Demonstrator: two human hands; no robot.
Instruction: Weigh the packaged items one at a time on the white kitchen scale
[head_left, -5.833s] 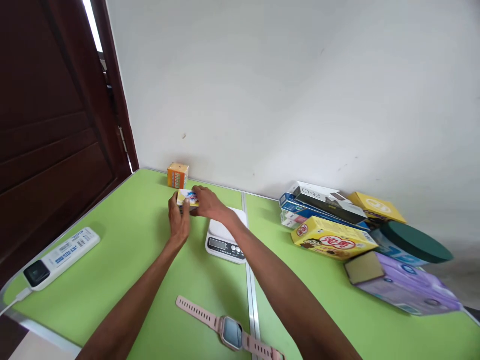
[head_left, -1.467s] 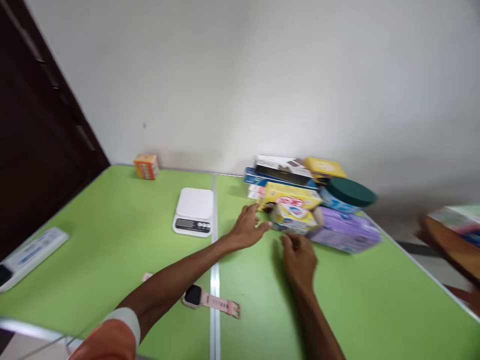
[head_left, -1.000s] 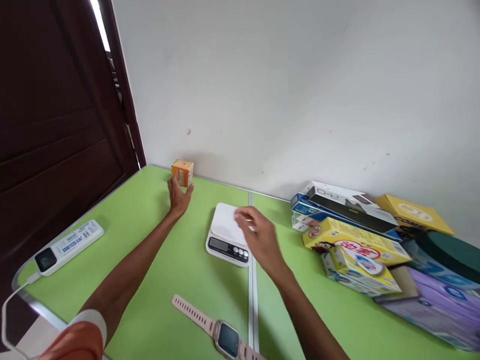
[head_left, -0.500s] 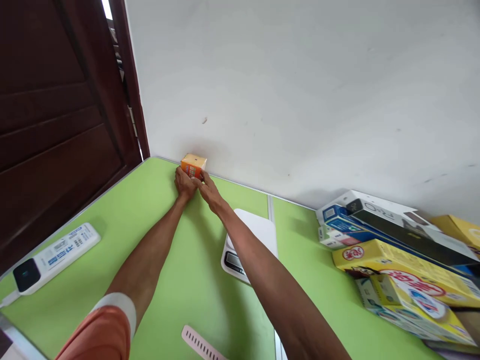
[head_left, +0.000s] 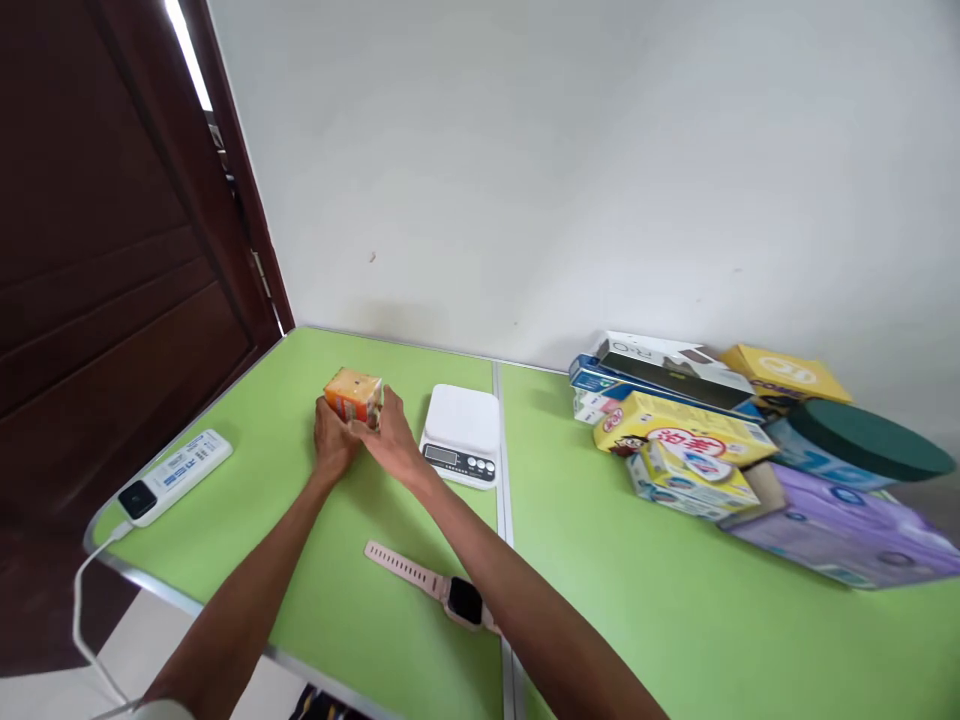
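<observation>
Pale grey wall and a dark brown wooden door back a bright green folding worktop (head_left: pixel 337 590) with a metal seam running near to far through its middle. Both hands meet on a small orange cardboard carton (head_left: pixel 353 396), which sits left of the seam, toward the far left part of the worktop: the left hand (head_left: pixel 331 444) cups its left side and the right hand (head_left: pixel 389 443) presses its right side, fingers curled closed around it so it is pinched between the two palms; whether its base touches the worktop or is just lifted cannot be told. Just right of the right hand stands a white digital kitchen scale (head_left: pixel 463 434), close enough that a sideways sweep of the wrist could knock it or press its buttons. A two-sided squeeze on a light carton could also dent it or let it tip out. Nearer, a pink-strapped smartwatch (head_left: pixel 442 590) lies under the right forearm, where a dropping elbow could drag it toward the near edge. At the left edge a white power strip with a trailing cable (head_left: pixel 177 474) rests close to the rim, well apart from the hands. Open green surface lies between the carton and the strip, and along the far edge by the wall. On the far right a heap of coloured boxes (head_left: pixel 682 430) and a dark green round lid (head_left: pixel 862 440) crowd that side.
</observation>
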